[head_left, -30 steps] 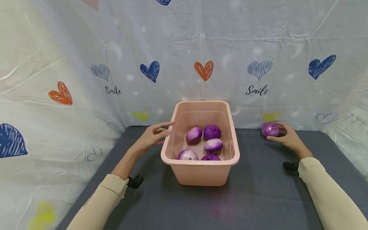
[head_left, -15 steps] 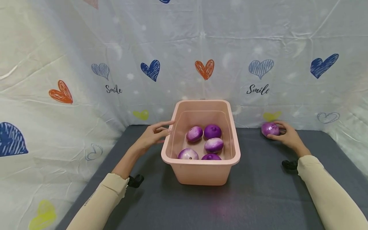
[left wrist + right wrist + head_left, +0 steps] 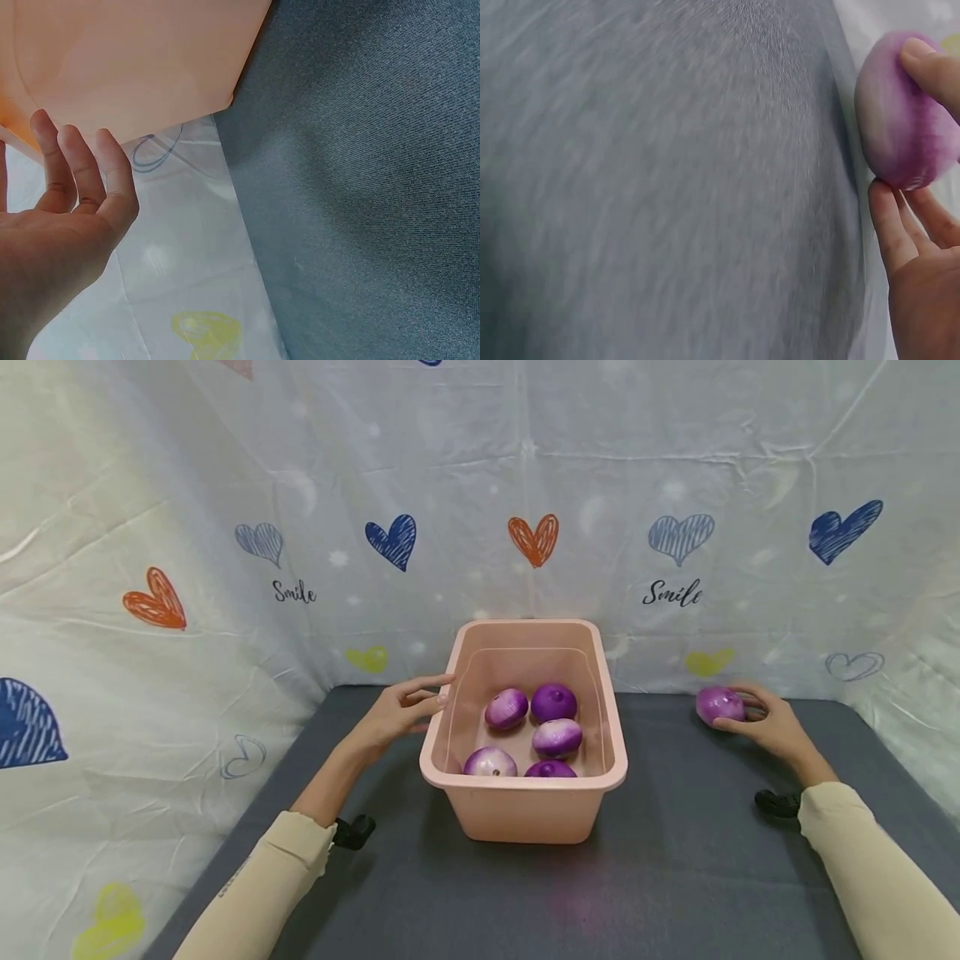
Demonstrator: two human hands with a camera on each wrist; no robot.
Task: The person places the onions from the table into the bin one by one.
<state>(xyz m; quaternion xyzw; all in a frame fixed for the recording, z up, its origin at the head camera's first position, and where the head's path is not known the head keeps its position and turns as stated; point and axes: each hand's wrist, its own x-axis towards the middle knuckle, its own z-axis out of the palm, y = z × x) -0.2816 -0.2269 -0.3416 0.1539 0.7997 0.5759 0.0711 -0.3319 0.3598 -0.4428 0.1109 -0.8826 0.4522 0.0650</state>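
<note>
A pink plastic bin (image 3: pixel 525 781) stands mid-table on the dark grey mat and holds several purple onions (image 3: pixel 553 703). My left hand (image 3: pixel 442 691) lies beside the bin's left wall, fingers relaxed and reaching to its rim, holding nothing. The left wrist view shows that hand (image 3: pixel 75 195) just under the bin's wall (image 3: pixel 135 60). At the table's back right, my right hand (image 3: pixel 738 714) grips another purple onion (image 3: pixel 716 704) low over the mat. In the right wrist view, fingers (image 3: pixel 930 64) and thumb curl round this onion (image 3: pixel 904 142).
A white sheet printed with hearts and "Smile" (image 3: pixel 671 595) closes off the back and both sides. The grey mat (image 3: pixel 675 877) stretches in front of the bin and to its right. Black straps sit at both wrists.
My right hand has carried its onion a little to the right and nearer to me. The left hand and the bin have stayed put.
</note>
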